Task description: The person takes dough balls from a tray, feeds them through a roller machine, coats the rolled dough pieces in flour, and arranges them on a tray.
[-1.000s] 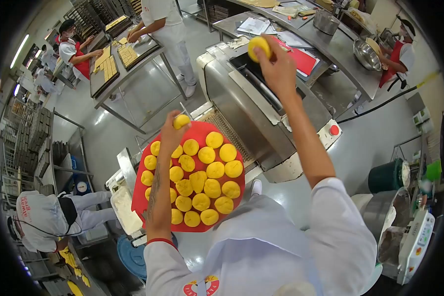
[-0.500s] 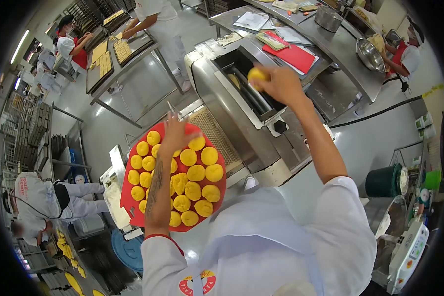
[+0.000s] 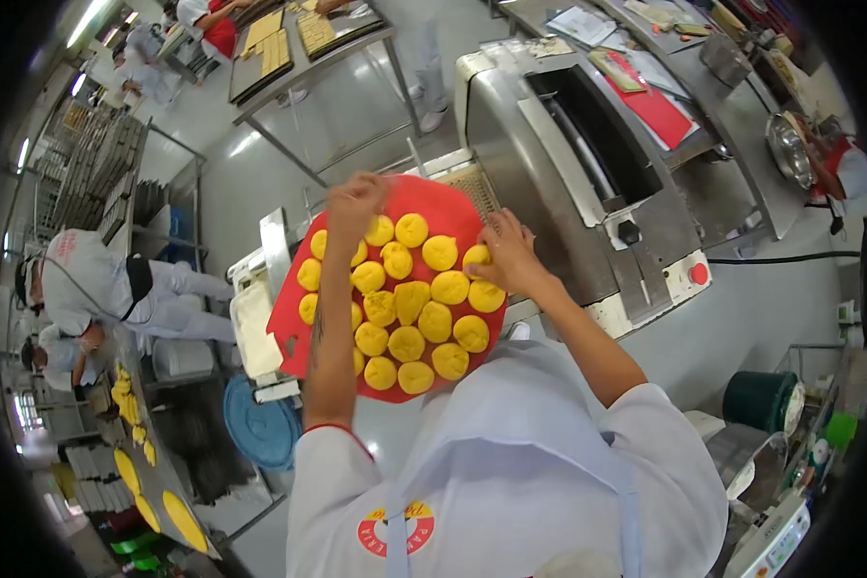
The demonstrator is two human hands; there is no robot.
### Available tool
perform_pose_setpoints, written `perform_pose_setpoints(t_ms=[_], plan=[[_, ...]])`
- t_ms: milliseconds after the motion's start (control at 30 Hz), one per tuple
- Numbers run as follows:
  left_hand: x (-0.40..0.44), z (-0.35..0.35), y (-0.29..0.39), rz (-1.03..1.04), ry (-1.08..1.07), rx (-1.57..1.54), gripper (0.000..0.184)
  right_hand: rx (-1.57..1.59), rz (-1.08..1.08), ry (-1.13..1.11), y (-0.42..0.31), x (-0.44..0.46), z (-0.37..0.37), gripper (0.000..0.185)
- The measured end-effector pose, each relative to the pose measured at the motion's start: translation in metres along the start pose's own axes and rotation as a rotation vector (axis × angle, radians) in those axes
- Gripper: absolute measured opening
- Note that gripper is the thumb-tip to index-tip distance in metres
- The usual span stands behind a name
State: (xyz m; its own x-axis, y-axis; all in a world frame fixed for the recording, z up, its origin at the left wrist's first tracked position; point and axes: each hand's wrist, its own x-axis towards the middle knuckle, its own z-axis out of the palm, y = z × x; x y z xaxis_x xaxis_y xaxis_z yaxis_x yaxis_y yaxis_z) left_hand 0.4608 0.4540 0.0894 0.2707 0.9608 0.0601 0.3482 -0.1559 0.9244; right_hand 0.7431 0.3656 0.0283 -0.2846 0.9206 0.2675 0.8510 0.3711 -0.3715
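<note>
A red board carries many yellow dough balls, some smooth and some creased. My right hand is at the board's right edge, its fingers curled on a dough ball there. Over the far left part of the board is my left hand, its fingers drawn in and slightly blurred. Whatever it may hold is hidden. Just beyond the board stands a metal dough roller machine with a dark open trough and rollers.
A red button sits on the machine's near corner. To the right stands a metal table with a red folder and a steel bowl. Trays of cut dough lie on a table at the back. A blue lid is at lower left; co-workers stand around.
My right hand has come back from the machine's trough, where it held a dough ball, to the board. My left hand has drawn its fingers in. Fewer balls show on the board.
</note>
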Motion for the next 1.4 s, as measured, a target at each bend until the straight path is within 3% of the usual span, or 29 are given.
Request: perform_pose_setpoints(t_ms=[67, 100, 167, 200, 300, 367, 433, 467, 533, 567, 600, 700, 833, 933, 1033, 1100, 1133, 1233, 1267, 1300, 1400], plan=[[-0.012, 0.028, -0.001, 0.278, -0.128, 0.583, 0.032, 0.35, 0.215, -0.351, -0.012, 0.009, -0.038, 0.056], [-0.023, 0.043, 0.001, 0.234, -0.305, 0.579, 0.047, 0.414, 0.258, -0.271, -0.013, 0.009, -0.055, 0.054], [-0.036, 0.059, 0.018, 0.205, -0.471, 0.63, 0.053, 0.549, 0.31, -0.097, -0.016, 0.013, -0.089, 0.05], [-0.034, 0.062, 0.024, 0.177, -0.544, 0.664, 0.056, 0.501, 0.282, 0.141, -0.016, 0.02, -0.113, 0.053], [-0.017, 0.055, 0.004, 0.116, -0.601, 0.654, 0.055, 0.474, 0.233, 0.692, 0.008, 0.054, -0.202, 0.039], [-0.009, 0.056, 0.009, 0.182, -0.495, 0.56, 0.045, 0.229, 0.154, 0.918, 0.046, 0.084, -0.227, 0.046], [-0.007, 0.062, 0.036, 0.164, -0.386, 0.301, 0.039, 0.061, 0.115, 0.666, 0.099, 0.106, -0.206, 0.057], [-0.002, 0.065, 0.049, 0.322, -0.271, 0.397, 0.034, 0.009, 0.108, 0.615, 0.098, 0.099, -0.202, 0.06], [0.011, 0.075, 0.06, 0.162, -0.171, 0.064, 0.035, -0.109, 0.073, 0.514, 0.082, 0.079, -0.196, 0.066], [0.016, 0.086, 0.064, 0.076, -0.112, -0.112, 0.035, 0.354, 0.135, 0.276, 0.048, 0.062, -0.205, 0.068], [0.022, 0.108, 0.086, 0.16, 0.001, -0.352, 0.036, 0.74, 0.108, 0.165, 0.022, 0.046, -0.192, 0.062], [0.016, 0.134, 0.164, 0.004, 0.047, -0.656, 0.037, 0.435, -0.145, 0.375, 0.002, 0.038, -0.2, 0.054], [0.023, 0.137, 0.173, -0.082, 0.115, -1.037, 0.041, 0.337, 0.133, 0.543, 0.046, 0.041, -0.251, 0.051], [0.033, 0.142, 0.127, -0.242, 0.101, -1.24, 0.042, -0.421, 0.21, 0.204, 0.089, 0.025, -0.23, 0.053], [0.039, 0.171, 0.124, -0.214, -0.004, -1.227, 0.046, 0.305, -0.033, 0.327, 0.048, 0.024, -0.223, 0.057], [0.034, 0.18, 0.155, -0.148, -0.175, -1.228, 0.051, 0.301, -0.115, 0.27, 0.025, 0.036, -0.213, 0.057], [0.034, 0.182, 0.169, -0.152, -0.138, -1.39, 0.06, 0.293, -0.159, 0.25, 0.018, 0.042, -0.213, 0.058], [0.033, 0.145, 0.156, 0.07, 0.012, -1.256, 0.062, 0.37, 0.149, 0.532, 0.039, 0.083, -0.236, 0.051], [0.034, 0.135, 0.144, 0.155, 0.301, -0.775, 0.064, 0.349, 0.129, 0.64, 0.056, 0.1, -0.233, 0.05], [0.039, 0.114, 0.117, 0.181, 0.364, -0.431, 0.067, 0.328, 0.11, 0.748, 0.078, 0.115, -0.225, 0.049], [0.049, 0.044, -0.003, 0.082, 0.544, 0.459, 0.074, -0.185, 0.291, 0.048, 0.135, 0.128, -0.192, 0.048]])
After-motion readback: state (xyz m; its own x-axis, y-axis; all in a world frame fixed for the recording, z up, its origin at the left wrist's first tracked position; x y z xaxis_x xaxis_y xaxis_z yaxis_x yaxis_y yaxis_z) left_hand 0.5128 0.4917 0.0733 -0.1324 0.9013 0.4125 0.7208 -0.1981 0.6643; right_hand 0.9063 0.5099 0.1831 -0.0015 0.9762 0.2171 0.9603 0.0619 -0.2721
